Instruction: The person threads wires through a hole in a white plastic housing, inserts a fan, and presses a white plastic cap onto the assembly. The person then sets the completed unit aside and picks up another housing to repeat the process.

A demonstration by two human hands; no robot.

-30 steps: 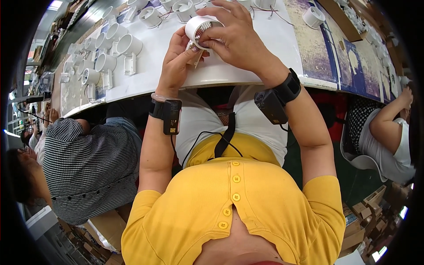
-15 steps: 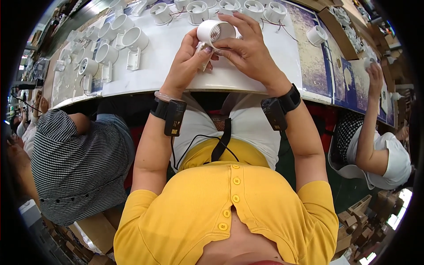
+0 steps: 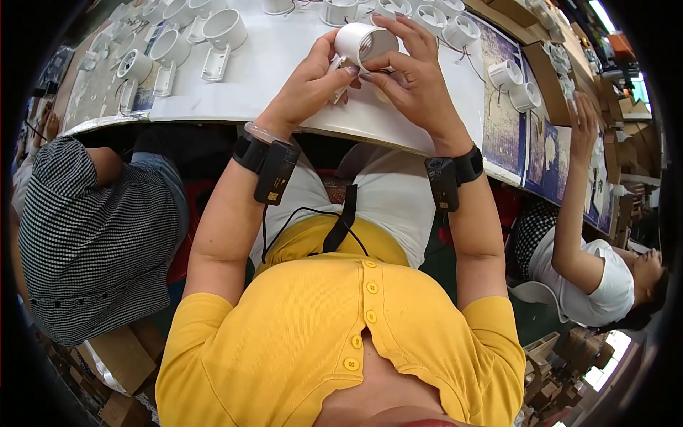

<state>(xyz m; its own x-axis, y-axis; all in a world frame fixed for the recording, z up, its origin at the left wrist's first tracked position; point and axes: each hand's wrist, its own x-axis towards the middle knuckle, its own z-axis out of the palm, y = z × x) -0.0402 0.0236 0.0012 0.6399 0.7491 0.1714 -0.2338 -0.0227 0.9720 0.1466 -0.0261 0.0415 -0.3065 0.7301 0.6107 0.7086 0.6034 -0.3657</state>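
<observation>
Take 12 o'clock as away from the torso and 6 o'clock as toward it. Locate white cylindrical housing (image 3: 351,43) between left hand (image 3: 311,83) and right hand (image 3: 418,80), above near edge of white tabletop (image 3: 277,44). Read long axis as roughly 9 to 3 o'clock, dipping slightly toward 4; ribbed open mouth turned toward right hand. Locate white bracket (image 3: 338,67) at 7 o'clock of housing.

Left grip: closed around bracket, thumb on near side, fingers behind; fingers also close along housing wall at 9 o'clock. Right grip: thumb and index finger drawn near each other at lower rim of mouth, about 6 o'clock; remaining fingers spread and arched above, at 1 o'clock. Cannot tell what, if anything, pinched there.

Nearer hand to bracket: left. Nearer hand to mouth: right. Judge direct access into mouth as from 3 o'clock, right-hand side; support as from 7 o'clock, left-hand side.

Surroundings, measured from housing: at 9 o'clock, bracketed white cup (image 3: 225,30); at 3 o'clock, wired white fan unit (image 3: 460,33).
</observation>
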